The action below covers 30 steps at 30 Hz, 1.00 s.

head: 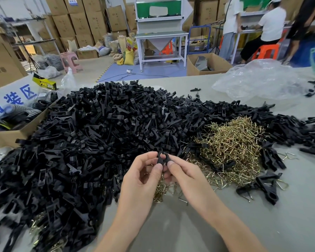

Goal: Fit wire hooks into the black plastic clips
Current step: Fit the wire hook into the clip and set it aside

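Observation:
Two black plastic clip halves stand upright side by side between my hands, above the table's near middle. My left hand pinches the left half with thumb and forefinger. My right hand pinches the right half the same way. A huge heap of black plastic clips covers the table's left and middle. To the right of my hands lies a pile of brass-coloured wire hooks. Whether a hook is in either hand I cannot tell.
A few assembled clips with hooks lie at the right. A cardboard box of black parts stands at the left edge. Crumpled clear plastic bag lies at the far right. Bare grey table shows under my forearms. People work at benches behind.

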### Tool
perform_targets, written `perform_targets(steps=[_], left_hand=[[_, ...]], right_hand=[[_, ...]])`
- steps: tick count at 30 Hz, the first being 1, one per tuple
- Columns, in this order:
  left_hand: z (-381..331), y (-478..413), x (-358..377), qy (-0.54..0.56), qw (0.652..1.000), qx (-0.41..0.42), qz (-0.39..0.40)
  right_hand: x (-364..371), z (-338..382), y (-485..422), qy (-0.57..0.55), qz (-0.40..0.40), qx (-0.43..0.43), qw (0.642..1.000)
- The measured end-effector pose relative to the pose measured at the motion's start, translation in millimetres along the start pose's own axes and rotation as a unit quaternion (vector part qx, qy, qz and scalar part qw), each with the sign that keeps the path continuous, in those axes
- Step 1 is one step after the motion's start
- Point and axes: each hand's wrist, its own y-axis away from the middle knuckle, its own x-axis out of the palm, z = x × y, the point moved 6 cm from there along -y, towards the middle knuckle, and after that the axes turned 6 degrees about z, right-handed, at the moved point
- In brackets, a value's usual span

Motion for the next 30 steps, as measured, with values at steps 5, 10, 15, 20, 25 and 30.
perform_targets(steps=[5, 10, 15, 20, 25, 30], left_hand=[[-3.5, 0.3, -1.2, -0.003, 1.0, 0.006, -0.011], [-2.8, 1.2, 2.2, -0.01, 1.0, 0.006, 0.0], [1.2, 0.8, 1.7, 0.002, 1.0, -0.004, -0.001], [-1.1, 1.8, -0.9, -0.017, 1.0, 0.006, -0.012], [-4.1, 4.4, 1.0, -0.043, 0.999, 0.017, 0.017], [-8.8, 4.2, 2.0, -0.054, 0.997, 0.037, 0.047]], right_hand=[[-3.7, -3.2, -2.5, -0.084, -0.021, 0.001, 0.996], [-0.3, -3.5, -3.0, -0.101, 0.001, -0.001, 0.995], [0.1, -4.5, -2.2, -0.081, 0.022, 0.002, 0.996], [-6.2, 0.4, 1.1, -0.04, 0.016, -0.007, 0.999], [-10.2, 5.9, 0.7, -0.096, 0.013, -0.02, 0.995], [-10.7, 0.9, 1.3, -0.125, 0.014, 0.007, 0.992]])
